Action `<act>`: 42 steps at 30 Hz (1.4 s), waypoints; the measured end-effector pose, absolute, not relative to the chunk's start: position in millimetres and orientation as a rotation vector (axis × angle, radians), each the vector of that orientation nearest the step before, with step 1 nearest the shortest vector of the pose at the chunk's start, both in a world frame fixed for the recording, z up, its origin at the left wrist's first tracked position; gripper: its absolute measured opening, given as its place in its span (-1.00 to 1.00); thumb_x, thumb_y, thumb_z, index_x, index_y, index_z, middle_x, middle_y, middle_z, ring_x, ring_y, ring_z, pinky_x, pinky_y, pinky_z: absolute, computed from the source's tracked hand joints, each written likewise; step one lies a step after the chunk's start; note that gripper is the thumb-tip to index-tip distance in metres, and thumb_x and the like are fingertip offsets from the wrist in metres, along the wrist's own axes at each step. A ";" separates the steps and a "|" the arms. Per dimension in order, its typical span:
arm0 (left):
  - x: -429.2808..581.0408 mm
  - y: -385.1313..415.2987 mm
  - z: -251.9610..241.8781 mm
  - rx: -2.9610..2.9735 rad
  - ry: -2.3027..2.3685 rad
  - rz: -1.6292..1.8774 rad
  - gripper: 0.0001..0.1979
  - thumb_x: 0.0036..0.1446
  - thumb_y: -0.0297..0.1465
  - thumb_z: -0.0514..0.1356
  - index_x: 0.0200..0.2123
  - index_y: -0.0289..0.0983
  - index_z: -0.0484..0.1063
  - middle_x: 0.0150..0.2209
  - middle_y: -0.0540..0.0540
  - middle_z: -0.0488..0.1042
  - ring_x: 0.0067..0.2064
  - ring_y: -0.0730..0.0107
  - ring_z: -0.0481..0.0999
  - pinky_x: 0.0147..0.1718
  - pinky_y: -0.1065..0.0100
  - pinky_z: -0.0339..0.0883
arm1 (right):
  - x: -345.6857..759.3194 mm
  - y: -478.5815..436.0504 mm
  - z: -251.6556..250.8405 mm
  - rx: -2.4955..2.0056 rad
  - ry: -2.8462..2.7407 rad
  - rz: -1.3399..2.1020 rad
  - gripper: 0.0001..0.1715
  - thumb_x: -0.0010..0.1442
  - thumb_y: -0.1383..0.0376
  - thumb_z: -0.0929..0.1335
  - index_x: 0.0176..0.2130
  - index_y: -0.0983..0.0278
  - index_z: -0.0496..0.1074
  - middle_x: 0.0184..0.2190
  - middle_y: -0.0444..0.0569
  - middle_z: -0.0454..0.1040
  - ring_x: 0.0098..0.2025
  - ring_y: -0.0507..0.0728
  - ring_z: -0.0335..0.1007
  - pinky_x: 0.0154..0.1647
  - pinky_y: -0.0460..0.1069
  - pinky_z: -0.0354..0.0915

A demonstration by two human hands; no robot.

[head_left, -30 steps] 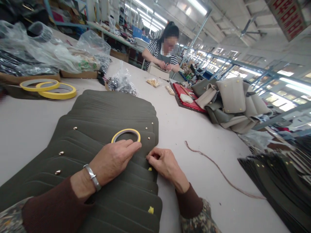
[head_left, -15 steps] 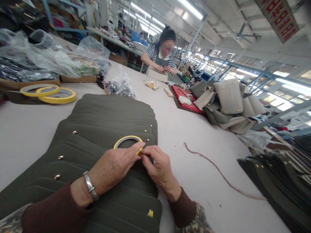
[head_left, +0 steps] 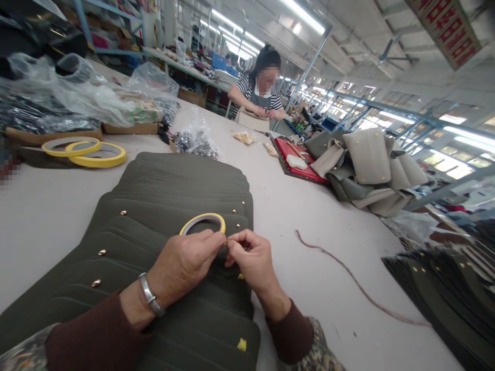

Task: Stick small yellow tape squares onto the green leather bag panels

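Note:
My left hand (head_left: 185, 260), with a silver bangle at its wrist, is closed at the near edge of a yellow tape roll (head_left: 221, 222). The ring stands out beyond the fingers, above overlapping dark green panels (head_left: 181, 180) with metal studs. Fingertips of my right hand (head_left: 253, 260) are pinched together almost against the left fingertips; what they grip is too small to make out. One yellow tape scrap (head_left: 242, 344) sticks to a near panel, and another bit (head_left: 240, 276) shows beside my right hand.
Two more tape rolls (head_left: 98, 154) lie at the left, near plastic bags (head_left: 88, 98). A brown cord (head_left: 348, 273) crosses the table at right. Beyond are a red board (head_left: 296, 159), a pile of bag parts (head_left: 367, 157), stacked dark panels (head_left: 425, 288) and a co-worker (head_left: 259, 90).
My fingers have shifted slightly, and the yellow bit between the fingertips no longer shows. A yellow bit is now visible below my right hand. The view has moved a little.

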State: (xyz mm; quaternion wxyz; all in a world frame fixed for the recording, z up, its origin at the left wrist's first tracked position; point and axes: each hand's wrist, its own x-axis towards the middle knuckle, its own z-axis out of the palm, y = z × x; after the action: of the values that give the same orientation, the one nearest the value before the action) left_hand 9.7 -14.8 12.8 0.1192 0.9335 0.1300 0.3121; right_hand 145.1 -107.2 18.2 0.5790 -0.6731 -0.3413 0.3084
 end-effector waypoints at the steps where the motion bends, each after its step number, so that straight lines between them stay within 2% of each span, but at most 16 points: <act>1: 9.8 -17.2 13.1 2.726 0.358 0.927 -0.77 0.31 -0.49 -0.03 -0.31 -0.23 0.40 -0.46 0.02 0.46 -0.45 0.48 0.46 -0.46 0.46 0.29 | 148.2 -106.0 16.4 -1.547 -0.732 0.757 -0.88 -0.03 0.26 0.40 -0.50 0.29 0.44 -0.70 -0.19 0.41 -0.68 -0.01 0.33 -0.65 -0.14 0.31; 5: 10.1 -24.7 14.9 2.761 0.280 0.858 -0.78 0.33 -0.48 -0.02 -0.29 -0.23 0.40 -0.43 0.01 0.46 -0.41 0.45 0.45 -0.39 0.44 0.32 | 174.4 -107.0 7.6 -1.528 -0.506 0.765 -0.81 -0.10 0.23 0.45 -0.49 0.32 0.45 -0.70 -0.20 0.41 -0.70 -0.03 0.32 -0.68 -0.16 0.31; 10: 12.1 -18.5 17.7 2.907 0.535 0.424 -0.85 0.24 -0.56 0.08 -0.22 -0.23 0.40 -0.26 -0.07 0.51 -0.22 0.23 0.48 -0.23 0.23 0.37 | 199.7 -114.8 3.5 -1.538 -0.548 0.833 -0.66 -0.13 0.15 0.53 -0.42 0.35 0.51 -0.63 -0.15 0.47 -0.64 -0.04 0.38 -0.57 -0.14 0.40; 13: 11.7 -15.0 19.6 2.919 0.533 0.285 -0.84 0.24 -0.55 0.09 -0.22 -0.22 0.41 -0.22 -0.08 0.50 -0.19 0.19 0.46 -0.20 0.18 0.36 | 200.8 -116.5 1.6 -1.575 -0.580 0.871 -0.63 -0.13 0.12 0.54 -0.41 0.35 0.52 -0.63 -0.16 0.47 -0.64 -0.04 0.39 -0.58 -0.15 0.39; 19: 9.1 -21.3 16.6 2.931 0.481 0.270 -0.84 0.25 -0.54 0.08 -0.23 -0.21 0.40 -0.25 -0.07 0.47 -0.22 0.20 0.41 -0.23 0.18 0.33 | 199.4 -116.4 -4.4 -1.642 -0.652 0.828 -0.68 -0.04 0.13 0.51 -0.40 0.35 0.52 -0.62 -0.14 0.49 -0.63 -0.03 0.40 -0.57 -0.15 0.38; 26: 13.3 -18.3 14.9 2.867 0.435 0.316 -0.84 0.30 -0.49 0.00 -0.23 -0.22 0.37 -0.26 -0.07 0.43 -0.22 0.21 0.37 -0.21 0.17 0.29 | 187.9 -117.4 -3.8 -1.692 -0.867 0.694 -0.81 0.08 0.20 0.43 -0.37 0.29 0.52 -0.48 -0.06 0.57 -0.42 0.07 0.52 -0.36 -0.07 0.43; 30: 11.1 -10.8 13.9 2.798 0.392 0.377 -0.84 0.33 -0.47 -0.03 -0.19 -0.23 0.34 -0.24 -0.06 0.42 -0.19 0.25 0.37 -0.21 0.22 0.29 | 182.4 -119.8 6.0 -1.845 -1.084 0.617 -0.89 0.11 0.30 0.37 -0.39 0.28 0.52 -0.50 -0.09 0.56 -0.45 0.06 0.48 -0.39 -0.09 0.35; 34: 9.2 -7.8 11.3 2.835 0.451 0.345 -0.84 0.33 -0.47 -0.01 -0.18 -0.23 0.35 -0.23 -0.06 0.43 -0.19 0.24 0.38 -0.23 0.23 0.30 | 184.6 -123.7 14.2 -1.891 -1.149 0.869 -0.91 0.04 0.36 0.38 -0.46 0.30 0.52 -0.56 -0.13 0.52 -0.52 0.00 0.38 -0.52 -0.13 0.22; 39: 11.2 -11.0 13.1 2.837 0.473 0.254 -0.87 0.30 -0.49 0.04 -0.22 -0.20 0.37 -0.24 -0.04 0.46 -0.17 0.23 0.39 -0.25 0.24 0.32 | 187.3 -123.0 9.3 -1.769 -0.912 0.900 -0.86 0.05 0.26 0.40 -0.42 0.32 0.49 -0.59 -0.13 0.49 -0.55 0.00 0.40 -0.49 -0.13 0.31; 42: 12.2 -12.5 13.2 2.850 0.462 0.213 -0.87 0.29 -0.50 0.05 -0.22 -0.20 0.37 -0.25 -0.04 0.46 -0.19 0.24 0.40 -0.28 0.25 0.33 | 186.4 -120.4 3.1 -1.765 -0.834 0.860 -0.80 0.06 0.21 0.41 -0.40 0.33 0.48 -0.63 -0.14 0.45 -0.61 -0.02 0.35 -0.56 -0.14 0.29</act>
State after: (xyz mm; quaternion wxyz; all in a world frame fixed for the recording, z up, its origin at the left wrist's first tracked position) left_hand 12.2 -12.5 13.2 0.1230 0.9770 0.1584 0.0730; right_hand 186.4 -120.4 3.1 0.4831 -0.7244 -0.3423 0.3531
